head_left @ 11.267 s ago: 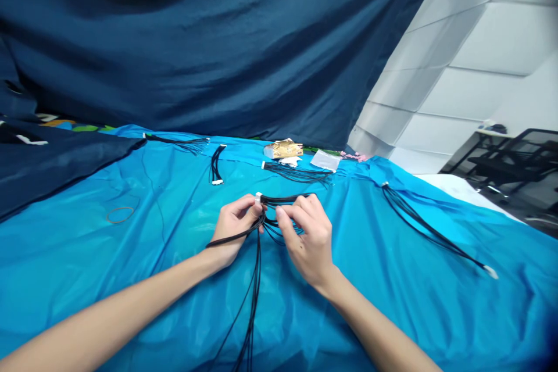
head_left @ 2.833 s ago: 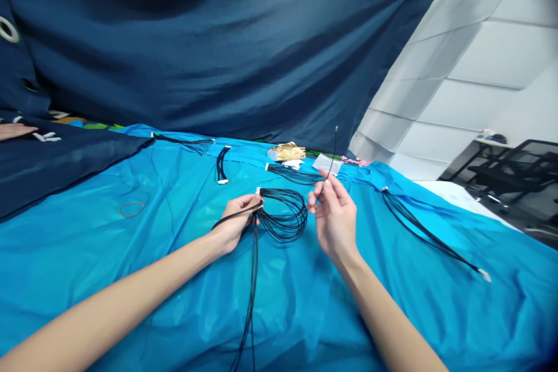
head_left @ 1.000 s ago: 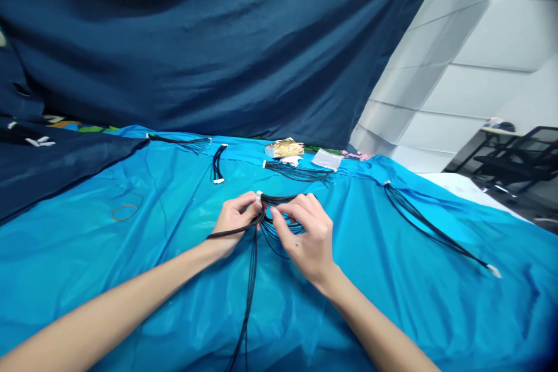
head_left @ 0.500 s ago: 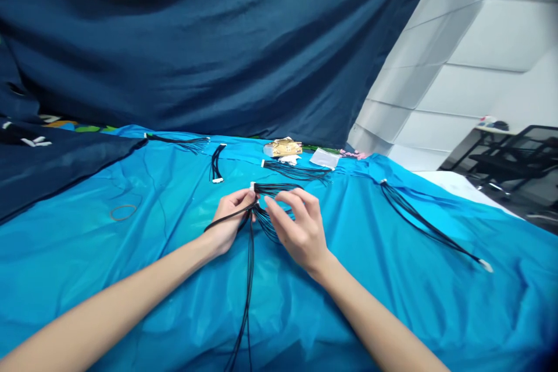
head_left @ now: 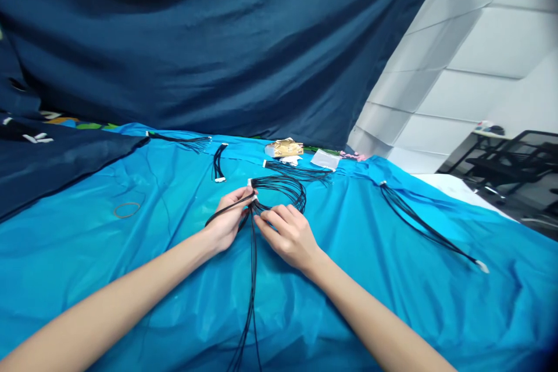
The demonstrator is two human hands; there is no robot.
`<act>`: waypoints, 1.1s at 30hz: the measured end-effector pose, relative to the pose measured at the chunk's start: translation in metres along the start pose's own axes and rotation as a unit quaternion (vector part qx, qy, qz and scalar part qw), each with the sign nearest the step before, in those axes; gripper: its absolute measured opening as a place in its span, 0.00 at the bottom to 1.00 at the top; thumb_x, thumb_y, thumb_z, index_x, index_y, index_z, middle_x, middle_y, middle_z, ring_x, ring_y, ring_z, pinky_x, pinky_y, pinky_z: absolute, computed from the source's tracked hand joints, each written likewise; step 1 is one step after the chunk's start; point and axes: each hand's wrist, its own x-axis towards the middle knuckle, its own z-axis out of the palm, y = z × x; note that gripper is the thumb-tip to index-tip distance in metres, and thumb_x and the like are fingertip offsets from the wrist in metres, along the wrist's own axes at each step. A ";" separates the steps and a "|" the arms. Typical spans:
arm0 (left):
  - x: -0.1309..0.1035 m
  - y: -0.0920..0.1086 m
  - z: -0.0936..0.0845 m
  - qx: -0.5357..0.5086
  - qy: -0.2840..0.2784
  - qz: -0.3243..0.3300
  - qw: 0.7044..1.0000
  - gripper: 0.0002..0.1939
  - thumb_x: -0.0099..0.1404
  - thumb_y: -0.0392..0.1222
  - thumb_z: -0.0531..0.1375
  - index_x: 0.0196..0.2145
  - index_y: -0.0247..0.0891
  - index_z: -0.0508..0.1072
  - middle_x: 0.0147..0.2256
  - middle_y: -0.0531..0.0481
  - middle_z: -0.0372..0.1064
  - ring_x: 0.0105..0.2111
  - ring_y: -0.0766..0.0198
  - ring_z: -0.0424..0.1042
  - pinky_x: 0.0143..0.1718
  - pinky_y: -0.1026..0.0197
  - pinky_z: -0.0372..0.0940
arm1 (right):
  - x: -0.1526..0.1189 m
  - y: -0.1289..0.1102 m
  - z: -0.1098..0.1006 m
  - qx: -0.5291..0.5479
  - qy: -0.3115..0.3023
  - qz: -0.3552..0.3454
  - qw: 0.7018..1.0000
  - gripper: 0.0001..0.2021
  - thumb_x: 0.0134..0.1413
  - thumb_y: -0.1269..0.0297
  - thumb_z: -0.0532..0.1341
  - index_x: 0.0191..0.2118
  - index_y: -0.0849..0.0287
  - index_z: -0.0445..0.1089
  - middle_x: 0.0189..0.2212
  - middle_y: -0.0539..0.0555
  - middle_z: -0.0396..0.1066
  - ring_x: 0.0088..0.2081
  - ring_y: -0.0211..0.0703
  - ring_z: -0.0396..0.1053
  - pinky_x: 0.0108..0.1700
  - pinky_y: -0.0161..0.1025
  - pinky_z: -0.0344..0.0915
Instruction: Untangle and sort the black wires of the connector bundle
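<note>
Over the blue cloth, my left hand (head_left: 229, 218) pinches a wire harness of thin black wires near its two white connectors (head_left: 250, 182). To the right of the connectors, the harness's wires (head_left: 301, 186) curve round in a loop. More black wires (head_left: 251, 285) hang down between my arms, and a bent bundle passes over my left hand. My right hand (head_left: 288, 235) has its fingers closed on wires just below the lower connector; its fingertips partly hide them.
Other black wire harnesses lie on the blue cloth (head_left: 183, 279): a long one (head_left: 427, 226) at right, a short one (head_left: 218, 163), and others behind. A tan rubber band (head_left: 127, 210) lies left. A gold-patterned packet (head_left: 285, 147) sits at the back.
My right hand has moved down and a little left, its fingers drawing together at the wires. The wires on the right now show as a round loop.
</note>
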 end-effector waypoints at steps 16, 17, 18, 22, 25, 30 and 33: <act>-0.007 0.006 0.011 -0.101 -0.011 -0.066 0.993 0.05 0.51 0.29 0.60 0.26 0.35 0.72 0.25 0.54 0.69 0.24 0.73 0.65 0.25 0.71 0.57 | 0.002 0.001 -0.004 -0.010 0.117 0.047 0.992 0.04 0.49 0.71 0.61 0.34 0.60 0.69 0.24 0.49 0.69 0.26 0.36 0.59 0.26 0.37 0.54; -0.008 0.007 0.012 -0.104 -0.012 -0.069 0.992 0.05 0.51 0.29 0.60 0.26 0.35 0.72 0.25 0.54 0.69 0.24 0.73 0.65 0.25 0.71 0.57 | 0.003 0.001 -0.005 -0.013 0.120 0.046 0.992 0.04 0.49 0.71 0.61 0.34 0.60 0.69 0.23 0.49 0.69 0.26 0.36 0.59 0.26 0.37 0.53; -0.008 0.007 0.012 -0.106 -0.015 -0.070 0.992 0.05 0.51 0.29 0.60 0.26 0.35 0.72 0.25 0.54 0.69 0.24 0.73 0.65 0.25 0.71 0.57 | 0.003 0.001 -0.005 -0.017 0.121 0.043 0.992 0.05 0.48 0.71 0.61 0.34 0.60 0.69 0.23 0.49 0.69 0.26 0.36 0.59 0.25 0.37 0.53; -0.008 0.005 0.012 -0.106 -0.038 -0.052 0.992 0.04 0.51 0.29 0.60 0.26 0.35 0.72 0.25 0.54 0.68 0.24 0.74 0.64 0.25 0.72 0.58 | 0.003 0.002 -0.006 -0.026 0.120 0.026 0.992 0.04 0.49 0.72 0.61 0.33 0.61 0.69 0.22 0.49 0.68 0.26 0.36 0.60 0.24 0.37 0.52; -0.008 0.003 0.011 -0.106 -0.042 -0.049 0.992 0.04 0.51 0.30 0.60 0.26 0.35 0.72 0.25 0.54 0.68 0.24 0.73 0.64 0.25 0.71 0.58 | 0.004 0.002 -0.007 -0.038 0.118 0.011 0.992 0.02 0.50 0.72 0.60 0.30 0.60 0.69 0.21 0.49 0.67 0.26 0.36 0.60 0.24 0.38 0.51; -0.010 0.004 0.013 -0.113 -0.035 -0.063 0.991 0.04 0.51 0.29 0.59 0.26 0.35 0.71 0.24 0.55 0.67 0.24 0.74 0.64 0.25 0.72 0.58 | 0.006 0.002 -0.008 -0.055 0.127 0.001 0.990 0.03 0.50 0.72 0.60 0.27 0.60 0.68 0.21 0.48 0.67 0.25 0.35 0.59 0.23 0.38 0.49; -0.010 0.005 0.013 -0.127 -0.048 -0.060 0.989 0.04 0.52 0.29 0.59 0.26 0.35 0.71 0.24 0.54 0.67 0.24 0.74 0.64 0.26 0.72 0.58 | 0.005 0.001 -0.006 -0.057 0.128 0.002 0.990 0.02 0.48 0.71 0.61 0.27 0.60 0.68 0.21 0.48 0.68 0.25 0.36 0.59 0.23 0.38 0.49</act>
